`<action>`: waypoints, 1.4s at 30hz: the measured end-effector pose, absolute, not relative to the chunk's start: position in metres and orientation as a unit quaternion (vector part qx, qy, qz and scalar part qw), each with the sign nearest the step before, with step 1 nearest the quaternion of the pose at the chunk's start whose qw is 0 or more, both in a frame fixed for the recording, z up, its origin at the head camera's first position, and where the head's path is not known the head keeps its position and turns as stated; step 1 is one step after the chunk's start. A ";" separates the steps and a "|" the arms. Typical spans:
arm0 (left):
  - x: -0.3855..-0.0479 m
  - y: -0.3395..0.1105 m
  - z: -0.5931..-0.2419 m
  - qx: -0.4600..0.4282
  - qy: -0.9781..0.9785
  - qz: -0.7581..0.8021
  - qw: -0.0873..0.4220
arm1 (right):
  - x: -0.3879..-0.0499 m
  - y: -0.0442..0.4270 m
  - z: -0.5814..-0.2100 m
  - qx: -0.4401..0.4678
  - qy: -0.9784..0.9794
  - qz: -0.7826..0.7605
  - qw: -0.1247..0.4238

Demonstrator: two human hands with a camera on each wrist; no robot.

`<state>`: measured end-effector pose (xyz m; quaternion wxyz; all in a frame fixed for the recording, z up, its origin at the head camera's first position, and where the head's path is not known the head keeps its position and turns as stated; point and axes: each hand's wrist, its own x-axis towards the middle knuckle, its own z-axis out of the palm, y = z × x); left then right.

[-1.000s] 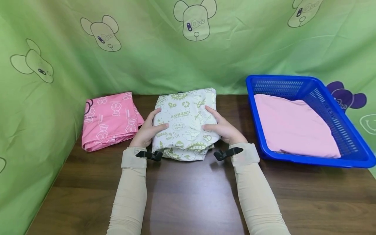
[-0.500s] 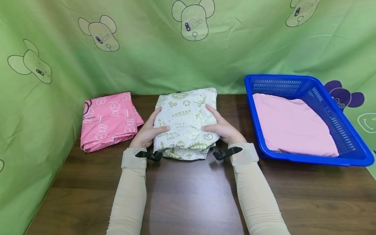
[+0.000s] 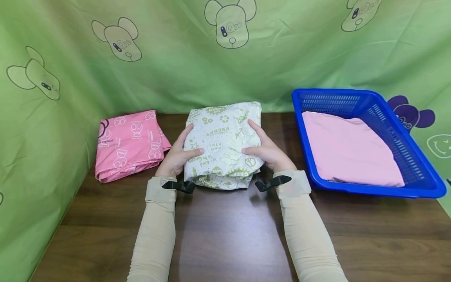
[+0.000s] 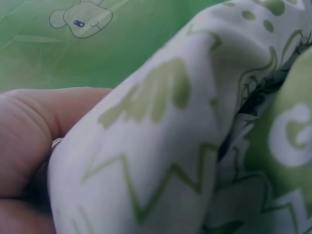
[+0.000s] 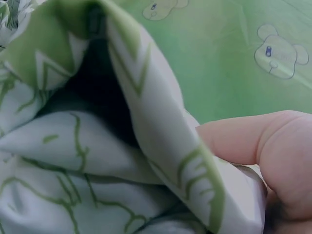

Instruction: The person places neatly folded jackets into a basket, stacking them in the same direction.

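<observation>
A folded white cloth with green printed words and drawings (image 3: 222,156) lies between my hands in the middle of the head view. My left hand (image 3: 177,156) grips its left side, thumb on top and the other fingers partly hidden beneath. On the opposite side my right hand (image 3: 270,153) holds it the same way. Close up in the left wrist view, the rounded cloth edge (image 4: 141,146) covers part of that hand. The right wrist view shows the thumb (image 5: 239,136) against the cloth, whose layers (image 5: 87,146) gape at the near end.
To the left, a folded pink cloth with white outlines (image 3: 132,143) lies on the brown wooden table (image 3: 232,239). A blue plastic basket (image 3: 373,190) at the right contains a folded light pink cloth (image 3: 349,150). A green printed curtain (image 3: 169,58) hangs behind and at the left.
The white and green cloth has moved slightly up and away in both hands, its far edge rising a little. The grip looks the same. The head view has shifted slightly.
</observation>
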<state>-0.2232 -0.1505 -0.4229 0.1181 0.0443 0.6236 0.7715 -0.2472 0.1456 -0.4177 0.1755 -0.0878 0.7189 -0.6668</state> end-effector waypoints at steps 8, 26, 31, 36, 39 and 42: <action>-0.220 -0.147 -0.411 0.057 0.615 0.780 0.104 | -0.245 0.144 -0.406 -0.083 0.734 -0.659 0.141; -0.213 -0.138 -0.392 0.079 0.609 0.785 0.080 | -0.229 0.143 -0.373 -0.054 0.727 -0.679 0.084; -0.209 -0.133 -0.385 0.084 0.602 0.791 0.071 | -0.223 0.145 -0.361 -0.048 0.744 -0.664 0.061; -0.204 -0.125 -0.378 0.094 0.596 0.796 0.056 | -0.215 0.148 -0.349 -0.040 0.743 -0.667 0.043; -0.202 -0.119 -0.375 0.100 0.595 0.796 0.047 | -0.213 0.150 -0.343 -0.043 0.731 -0.680 0.029; -0.201 -0.113 -0.372 0.105 0.594 0.796 0.038 | -0.212 0.152 -0.340 -0.047 0.719 -0.693 0.011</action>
